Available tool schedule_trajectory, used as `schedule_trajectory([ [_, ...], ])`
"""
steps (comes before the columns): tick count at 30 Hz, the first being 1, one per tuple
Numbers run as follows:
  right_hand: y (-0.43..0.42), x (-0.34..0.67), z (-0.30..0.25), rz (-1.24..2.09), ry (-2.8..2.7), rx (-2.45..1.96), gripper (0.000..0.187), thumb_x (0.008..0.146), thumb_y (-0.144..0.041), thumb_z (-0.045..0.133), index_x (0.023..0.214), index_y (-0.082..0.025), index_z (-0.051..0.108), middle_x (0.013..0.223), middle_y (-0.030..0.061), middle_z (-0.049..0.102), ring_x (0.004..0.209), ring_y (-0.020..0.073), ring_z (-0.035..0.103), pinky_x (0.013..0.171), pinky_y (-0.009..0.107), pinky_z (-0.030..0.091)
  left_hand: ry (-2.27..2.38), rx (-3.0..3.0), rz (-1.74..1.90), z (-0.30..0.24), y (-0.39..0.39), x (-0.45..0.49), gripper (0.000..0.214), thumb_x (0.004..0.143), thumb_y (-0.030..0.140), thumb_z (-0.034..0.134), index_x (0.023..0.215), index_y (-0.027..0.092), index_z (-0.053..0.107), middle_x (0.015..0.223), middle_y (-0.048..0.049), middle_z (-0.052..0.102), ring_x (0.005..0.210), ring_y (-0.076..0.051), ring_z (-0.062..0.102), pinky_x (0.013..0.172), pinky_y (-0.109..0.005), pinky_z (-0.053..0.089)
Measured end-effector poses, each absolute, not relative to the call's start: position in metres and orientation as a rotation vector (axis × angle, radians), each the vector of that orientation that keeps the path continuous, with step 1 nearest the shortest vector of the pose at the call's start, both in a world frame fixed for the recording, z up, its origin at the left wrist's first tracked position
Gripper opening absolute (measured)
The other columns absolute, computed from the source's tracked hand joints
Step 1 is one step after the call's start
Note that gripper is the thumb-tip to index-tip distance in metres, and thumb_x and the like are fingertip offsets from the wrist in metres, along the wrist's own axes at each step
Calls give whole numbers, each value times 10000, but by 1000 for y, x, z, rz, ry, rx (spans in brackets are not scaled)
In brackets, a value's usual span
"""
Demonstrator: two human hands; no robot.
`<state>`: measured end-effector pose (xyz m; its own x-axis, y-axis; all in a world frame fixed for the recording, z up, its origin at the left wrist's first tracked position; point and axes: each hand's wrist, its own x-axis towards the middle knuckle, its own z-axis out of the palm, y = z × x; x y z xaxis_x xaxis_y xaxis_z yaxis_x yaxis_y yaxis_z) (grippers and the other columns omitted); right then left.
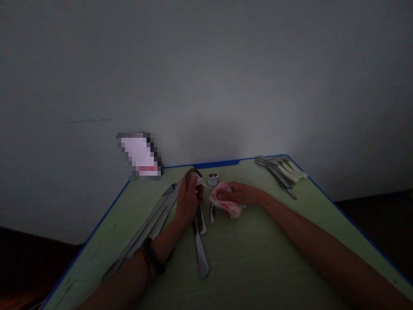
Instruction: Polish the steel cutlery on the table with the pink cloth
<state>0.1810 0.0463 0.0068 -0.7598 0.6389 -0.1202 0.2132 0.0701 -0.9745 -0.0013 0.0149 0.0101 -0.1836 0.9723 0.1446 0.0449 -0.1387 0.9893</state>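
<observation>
In the head view, my left hand [187, 200] is closed on a shiny metal spoon [200, 181], its fingers around the bowl end. My right hand [243, 193] grips a crumpled pink and white cloth [230, 207], which wraps the other end of that spoon. Just behind the cloth a small spoon [213, 179] lies on the table, its middle hidden. Below my left hand, metal handles [201, 258] stick out toward me; their far ends are partly covered. Long metal utensils [145, 230] lie to the left, partly under my left forearm.
The pale green table [251, 262] has a blue edge and stands against a grey wall [206, 77]. At the far right lie several metal spoons [274, 170] beside several white-handled pieces of cutlery [292, 171]. A pixelated upright object [138, 155] leans at the far left corner.
</observation>
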Motion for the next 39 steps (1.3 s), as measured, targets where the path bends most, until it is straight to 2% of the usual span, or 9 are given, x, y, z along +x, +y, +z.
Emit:
schedule_trajectory([
  [3,48,185,3,1939,-1848,-840,404,753,-528,562,768,-124,567,587,-11,599,442,62,511,468,181,413,1220,1285,1431,10,15,-2,309,829,469,458,969,194,480,798,3,579,524,-74,514,421,-166,402],
  [5,50,188,1,2057,-1738,-808,403,753,-530,559,748,-127,556,559,-11,599,402,62,502,449,185,422,1165,1335,1432,11,14,-2,337,842,460,444,1079,221,442,989,-40,587,624,-93,568,447,-172,441],
  [7,51,190,-2,2118,-1660,-795,394,738,-524,580,748,-130,550,542,-16,598,378,61,492,433,184,423,1099,1373,1440,12,13,-3,374,860,469,404,1147,229,413,1072,-70,573,685,-111,587,463,-179,460],
  [13,50,190,-1,2200,-1594,-744,368,719,-489,616,773,-133,543,555,-12,616,400,75,527,448,190,442,1071,1444,1433,10,14,-5,436,888,489,323,1223,219,396,1046,-84,584,718,-132,585,462,-187,464],
  [21,41,185,14,2190,-1667,-750,370,758,-500,569,714,-134,537,496,-22,568,416,84,522,472,200,427,1184,1751,1196,15,10,0,328,817,343,503,1107,194,538,994,-46,613,803,-147,582,685,-236,479],
  [28,42,181,13,1933,-1885,-870,377,754,-505,572,732,-129,571,549,-30,565,445,56,472,458,169,353,1242,1680,1280,11,13,-2,324,791,368,518,1050,173,538,908,-38,619,655,-119,538,588,-218,439],
  [34,47,181,8,1765,-2021,-883,396,764,-517,552,803,-127,606,673,1,621,537,68,513,523,177,382,1375,1424,1535,9,25,-10,412,841,529,396,946,164,556,853,-38,589,598,-101,492,542,-212,412],
  [39,51,180,3,1796,-2046,-857,405,744,-509,575,852,-121,613,719,10,626,579,78,526,543,184,393,1385,1262,1557,7,31,-12,442,768,595,471,865,168,528,755,3,545,556,-87,484,507,-202,406],
])
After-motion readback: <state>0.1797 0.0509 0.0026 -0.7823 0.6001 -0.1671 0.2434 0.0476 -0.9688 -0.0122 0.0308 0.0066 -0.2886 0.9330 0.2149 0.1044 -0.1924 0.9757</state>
